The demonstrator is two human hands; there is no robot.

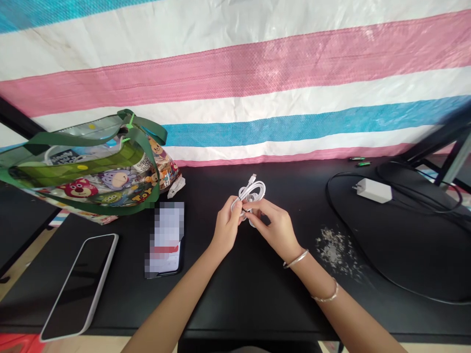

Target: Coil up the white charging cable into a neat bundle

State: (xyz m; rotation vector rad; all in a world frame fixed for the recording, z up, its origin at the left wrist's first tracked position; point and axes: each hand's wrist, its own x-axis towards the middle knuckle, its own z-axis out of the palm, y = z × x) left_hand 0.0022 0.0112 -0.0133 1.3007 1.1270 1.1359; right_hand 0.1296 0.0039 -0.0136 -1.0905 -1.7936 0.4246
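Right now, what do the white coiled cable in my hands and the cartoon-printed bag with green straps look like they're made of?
The white coiled cable, held by the left hand and right hand, looks like smooth, slightly glossy plastic or rubber sheathing; it bends in soft loops. The cartoon-printed bag with green straps seems to be shiny laminated plastic, judging by its glare; the straps look like matte woven webbing.

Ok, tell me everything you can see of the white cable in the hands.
The white cable is thin, smooth and plastic-looking, gathered into a small bundle of loops. One end with a connector sticks up and out of the top of the coil. It is held above the black table, not resting on it. The left hand pinches the bundle from one side and the right hand from the other, fingers covering its lower part.
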